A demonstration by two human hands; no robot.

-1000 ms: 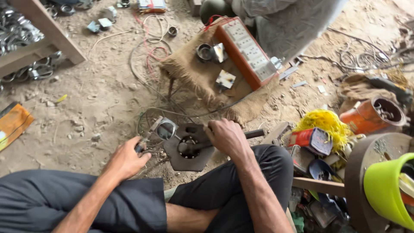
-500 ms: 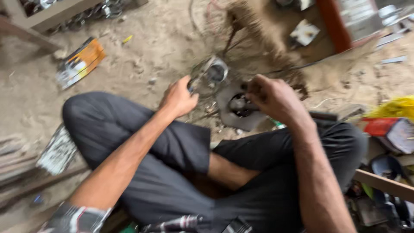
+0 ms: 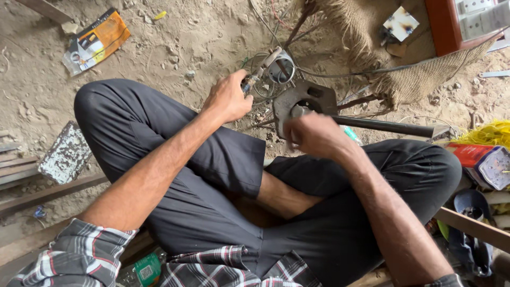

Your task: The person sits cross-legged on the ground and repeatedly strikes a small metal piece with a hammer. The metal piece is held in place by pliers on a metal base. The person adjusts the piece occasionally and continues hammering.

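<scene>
Since half second earlier, view dropped toward my lap. My left hand (image 3: 228, 98) remained clamped on pliers (image 3: 258, 72). My right hand (image 3: 314, 135) stayed fisted against grey metal plate (image 3: 304, 101) on sandy floor (image 3: 175, 48), blurred. Dark rod (image 3: 388, 126) lay beside plate. Work likely ongoing.

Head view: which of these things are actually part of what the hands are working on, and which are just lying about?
In hand:
left hand gripping a small metal tool
right hand on the grey metal plate
dark rod

Lying about:
orange packet
speckled slab
yellow cord
burlap sack
</scene>
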